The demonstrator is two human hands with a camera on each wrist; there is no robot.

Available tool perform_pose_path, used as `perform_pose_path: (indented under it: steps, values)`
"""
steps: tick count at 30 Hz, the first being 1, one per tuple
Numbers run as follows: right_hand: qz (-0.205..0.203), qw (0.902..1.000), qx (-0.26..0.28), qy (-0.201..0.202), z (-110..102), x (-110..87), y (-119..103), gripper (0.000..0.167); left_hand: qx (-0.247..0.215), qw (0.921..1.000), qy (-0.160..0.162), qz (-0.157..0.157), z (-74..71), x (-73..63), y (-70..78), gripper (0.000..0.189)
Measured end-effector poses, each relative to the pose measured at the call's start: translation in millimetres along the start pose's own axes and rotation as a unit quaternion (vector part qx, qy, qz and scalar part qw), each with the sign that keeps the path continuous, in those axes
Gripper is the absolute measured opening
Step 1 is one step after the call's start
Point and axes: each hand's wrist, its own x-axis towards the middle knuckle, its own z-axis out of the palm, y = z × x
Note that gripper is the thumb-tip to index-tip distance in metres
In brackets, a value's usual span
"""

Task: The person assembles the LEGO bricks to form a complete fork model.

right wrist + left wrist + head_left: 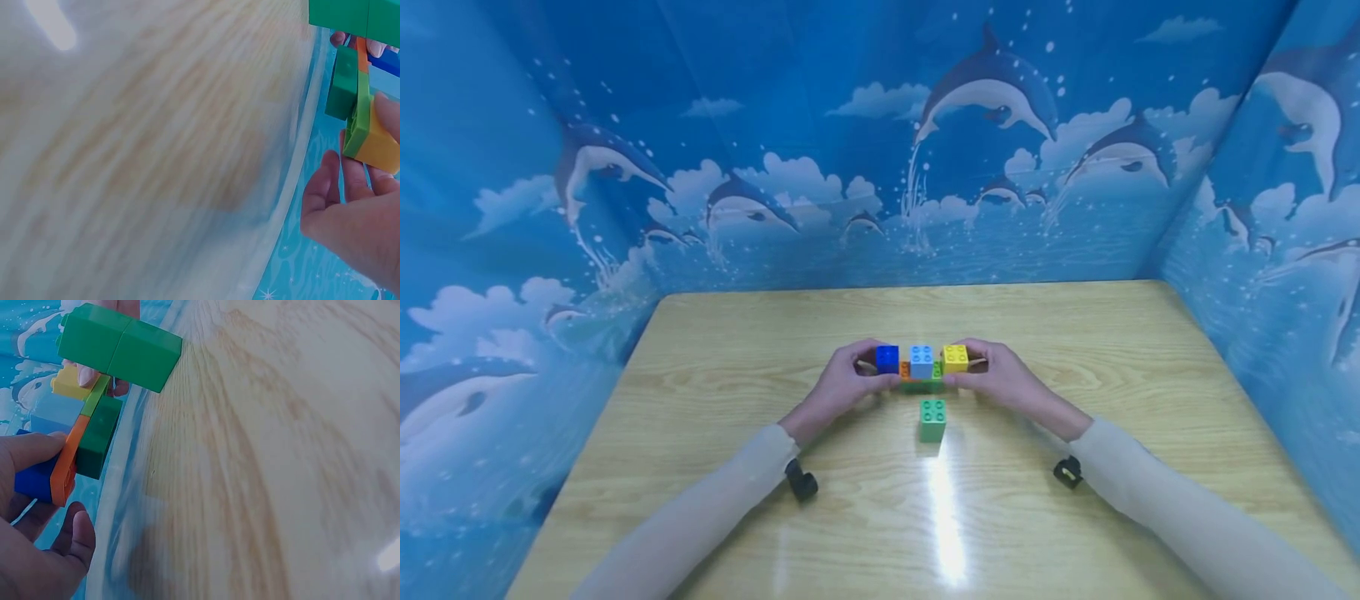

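Both hands hold one toy brick assembly from its two ends. My left hand [847, 379] pinches the dark blue brick [887, 359] at the left end, thumb in front and fingers behind. My right hand [997, 375] pinches the yellow brick [955, 358] at the right end. Between them sits a light blue brick [921, 361]. These three stand on an orange plate brick [69, 459] and a lime green plate brick [357, 122]. Beneath the plates' middle is a dark green brick [99, 439]. Whether the assembly touches the table cannot be told.
Nearer the person, a separate green brick stack [932, 421] stands upright on the wooden table [760, 333]; the left wrist view shows a seam across it. A blue dolphin-print curtain [820, 142] surrounds the table's back and sides.
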Motion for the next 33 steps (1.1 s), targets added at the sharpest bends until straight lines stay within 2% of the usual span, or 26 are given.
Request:
perform_pose_path:
  steps: [3, 6, 11, 15, 22, 33]
  values:
    - [-0.012, 0.9999, 0.002, 0.001, -1, -2.7, 0, 0.055, -0.016, 0.9997, -0.001, 0.019, -1.7, -1.1, 1.5, 0.051]
    - [-0.035, 0.999, -0.023, 0.018, -2, -5.4, 1, 0.055, -0.03, 0.9988, -0.001, 0.038, -2.6, -2.9, 3.5, 0.055]
    - [-0.071, 0.9942, -0.066, 0.047, -3, -8.0, 0, 0.057, -0.012, 0.9983, 0.006, 0.056, -2.2, -6.8, 7.2, 0.056]
    - [-0.092, 0.9929, -0.061, 0.044, -5, -8.6, -1, 0.056, 0.002, 0.9973, 0.017, 0.072, -1.2, -9.6, 10.6, 0.054]
    - [-0.157, 0.9857, -0.053, 0.032, -4, -10.4, 4, 0.059, -0.009, 0.9959, 0.03, 0.084, 0.6, -14.6, 15.8, 0.053]
    - [-0.184, 0.9799, -0.053, 0.057, -5, -20.9, 2, 0.061, -0.018, 0.9938, 0.021, 0.108, -0.1, -17.5, 19.8, 0.054]
